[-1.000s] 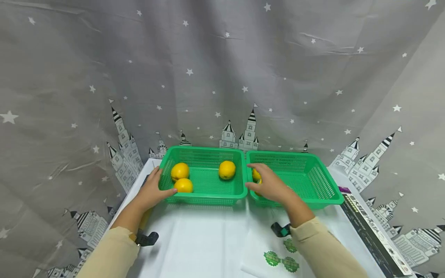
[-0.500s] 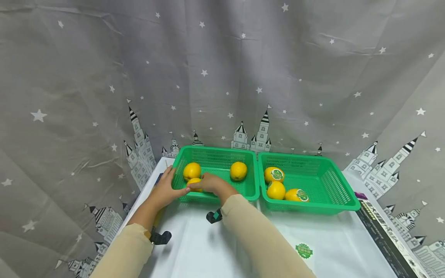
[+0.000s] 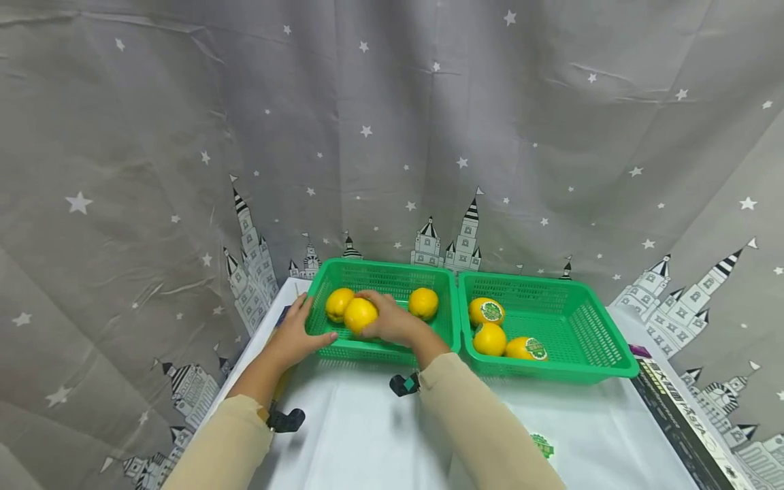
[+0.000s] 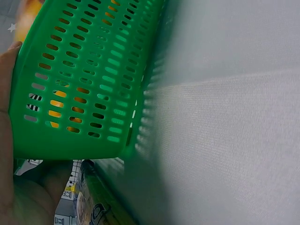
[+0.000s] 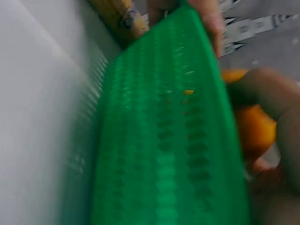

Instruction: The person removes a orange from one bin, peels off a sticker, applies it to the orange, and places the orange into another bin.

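My right hand (image 3: 392, 320) holds a yellow-orange orange (image 3: 360, 316) over the left green basket (image 3: 380, 350); in the right wrist view this orange (image 5: 258, 131) appears beyond the rim, between thumb and fingers. My left hand (image 3: 297, 338) grips the basket's front left corner, its thumb over the front rim and its fingers along the left side. Two more oranges lie in that basket, one orange (image 3: 337, 304) just behind the held one and another orange (image 3: 423, 303) toward the right. The left wrist view shows the basket's slotted wall (image 4: 84, 84) close up.
Beside it, a second green basket (image 3: 588, 367) has several oranges (image 3: 490, 339) at its left end, with green stickers on them. A green sticker (image 3: 542, 446) lies on the white table (image 3: 361, 422). A long black box (image 3: 674, 422) runs along the right edge, before a grey curtain (image 3: 392, 122).
My right hand has moved left from the right basket into the left one, taken hold of the front orange and raised it, shifting slightly right. The left hand has stayed at the corner.
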A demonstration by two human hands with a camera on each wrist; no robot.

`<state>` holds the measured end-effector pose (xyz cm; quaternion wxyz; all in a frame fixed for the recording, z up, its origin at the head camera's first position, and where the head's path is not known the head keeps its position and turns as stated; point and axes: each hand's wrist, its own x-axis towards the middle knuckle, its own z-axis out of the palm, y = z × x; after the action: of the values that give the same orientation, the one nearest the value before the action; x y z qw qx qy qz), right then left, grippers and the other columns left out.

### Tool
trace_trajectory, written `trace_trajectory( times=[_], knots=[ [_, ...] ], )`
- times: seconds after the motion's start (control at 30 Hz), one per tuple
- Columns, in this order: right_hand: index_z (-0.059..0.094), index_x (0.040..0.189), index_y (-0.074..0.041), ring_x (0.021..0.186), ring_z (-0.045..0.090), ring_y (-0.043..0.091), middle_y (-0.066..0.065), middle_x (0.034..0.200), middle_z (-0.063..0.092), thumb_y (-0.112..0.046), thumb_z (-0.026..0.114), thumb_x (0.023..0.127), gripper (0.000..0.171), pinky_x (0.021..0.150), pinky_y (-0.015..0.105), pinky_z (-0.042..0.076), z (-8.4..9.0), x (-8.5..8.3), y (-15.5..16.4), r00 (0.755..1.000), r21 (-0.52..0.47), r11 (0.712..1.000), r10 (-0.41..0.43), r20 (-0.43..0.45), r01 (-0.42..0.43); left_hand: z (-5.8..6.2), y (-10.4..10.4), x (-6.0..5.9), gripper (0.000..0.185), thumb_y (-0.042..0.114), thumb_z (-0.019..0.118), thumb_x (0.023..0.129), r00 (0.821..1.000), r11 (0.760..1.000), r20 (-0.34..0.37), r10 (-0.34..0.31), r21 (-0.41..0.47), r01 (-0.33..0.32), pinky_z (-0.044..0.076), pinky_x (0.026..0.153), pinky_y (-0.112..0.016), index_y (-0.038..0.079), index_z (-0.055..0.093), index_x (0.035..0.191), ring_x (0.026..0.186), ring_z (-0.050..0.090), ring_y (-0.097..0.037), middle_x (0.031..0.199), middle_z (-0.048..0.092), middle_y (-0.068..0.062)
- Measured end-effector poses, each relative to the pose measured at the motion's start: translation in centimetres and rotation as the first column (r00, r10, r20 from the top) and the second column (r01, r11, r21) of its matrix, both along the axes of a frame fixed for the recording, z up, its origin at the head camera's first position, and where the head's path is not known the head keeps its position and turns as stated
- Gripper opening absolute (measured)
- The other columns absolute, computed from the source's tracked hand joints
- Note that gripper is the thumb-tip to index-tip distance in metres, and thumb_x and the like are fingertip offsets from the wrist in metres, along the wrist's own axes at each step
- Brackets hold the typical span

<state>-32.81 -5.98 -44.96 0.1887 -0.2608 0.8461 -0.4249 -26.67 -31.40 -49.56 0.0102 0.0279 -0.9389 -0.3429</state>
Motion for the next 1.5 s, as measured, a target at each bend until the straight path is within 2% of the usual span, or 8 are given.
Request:
trace_trajectory(
  times=[0.23,0.47,0.67,0.97,1.03,1.2,1.37,1.5],
  knots=[
    [0.037,0.156,-0.039,0.122,0.055,0.027,0.003,0.156,0.036,-0.016,0.084,0.082,0.09,0.1,0.045,0.055,1.7,5.7,6.1,0.992,-0.177,0.981,0.059,-0.113,-0.078,0.0,0.1,0.2,0.121,0.068,0.074,0.086,1.0,1.0,-0.006,0.006,-0.003,-0.006,0.023,0.116,-0.078,0.01,0.007,0.169,0.156,0.015,-0.054,0.176,-0.001,-0.018],
    [0.043,0.152,-0.04,0.121,0.056,0.024,0.003,0.152,0.043,-0.018,0.085,0.078,0.088,0.1,0.041,0.05,-3.7,11.4,10.5,0.993,-0.247,0.964,0.111,0.042,-0.097,-0.3,-0.3,0.0,0.12,0.067,0.074,0.087,1.0,1.0,-0.03,-0.001,-0.017,0.001,0.024,0.116,-0.077,0.009,0.007,0.169,0.155,0.015,-0.055,0.176,-0.001,-0.018],
    [0.044,0.156,-0.037,0.124,0.055,0.017,-0.008,0.153,0.048,-0.018,0.083,0.076,0.091,0.103,0.043,0.043,-8.6,13.2,12.2,0.985,-0.186,0.975,0.14,0.098,-0.12,-0.5,-0.5,-0.1,0.121,0.07,0.072,0.087,1.0,1.0,-0.03,-0.006,-0.02,0.006,0.024,0.116,-0.078,0.008,0.007,0.168,0.155,0.015,-0.055,0.175,0.0,-0.02],
    [0.043,0.151,-0.035,0.123,0.054,0.011,-0.014,0.145,0.055,-0.004,0.076,0.072,0.09,0.11,0.033,0.038,-10.3,13.5,11.9,0.975,-0.181,0.968,0.195,0.108,-0.173,0.2,-0.2,0.5,0.121,0.07,0.073,0.085,0.995,0.997,-0.086,0.06,-0.049,-0.064,0.028,0.113,-0.08,0.01,0.009,0.169,0.152,0.016,-0.059,0.172,0.001,-0.027],
    [0.045,0.147,-0.038,0.124,0.054,0.01,-0.015,0.144,0.056,-0.002,0.075,0.072,0.089,0.11,0.033,0.038,-10.4,13.6,11.8,0.976,-0.187,0.969,0.183,0.119,-0.159,0.5,0.8,1.6,0.11,0.06,0.078,0.087,0.975,0.99,-0.198,0.105,-0.075,-0.122,0.031,0.11,-0.079,0.008,0.02,0.166,0.147,0.021,-0.06,0.168,0.01,-0.03],
    [0.048,0.145,-0.047,0.127,0.051,0.011,-0.019,0.147,0.052,0.005,0.073,0.071,0.094,0.111,0.039,0.037,-10.6,14.0,12.0,0.983,-0.168,0.982,0.114,0.144,-0.09,-0.7,6.5,6.3,0.05,0.022,0.077,0.091,0.847,0.989,-0.51,0.151,0.079,-0.129,0.041,0.102,-0.064,0.002,0.061,0.134,0.126,0.046,-0.043,0.14,0.051,-0.022],
    [0.048,0.146,-0.049,0.126,0.052,0.012,-0.019,0.15,0.051,0.009,0.07,0.07,0.097,0.109,0.037,0.04,-10.4,14.0,12.5,0.991,-0.146,0.987,0.079,0.112,-0.062,-4.7,12.3,10.4,0.058,0.026,0.078,0.094,0.974,0.892,-0.206,-0.094,0.418,0.174,0.053,0.107,-0.041,0.01,0.053,0.144,0.126,0.058,-0.028,0.141,0.055,-0.011],
    [0.045,0.149,-0.047,0.122,0.053,0.013,-0.015,0.151,0.05,0.008,0.067,0.07,0.099,0.103,0.03,0.041,-10.5,13.8,13.0,0.992,-0.149,0.985,0.098,0.075,-0.086,-6.7,14.6,11.4,0.084,0.045,0.085,0.087,0.963,0.875,-0.022,-0.267,0.414,0.252,0.054,0.102,-0.037,0.016,0.044,0.153,0.126,0.058,-0.023,0.145,0.053,-0.008]
  ],
)
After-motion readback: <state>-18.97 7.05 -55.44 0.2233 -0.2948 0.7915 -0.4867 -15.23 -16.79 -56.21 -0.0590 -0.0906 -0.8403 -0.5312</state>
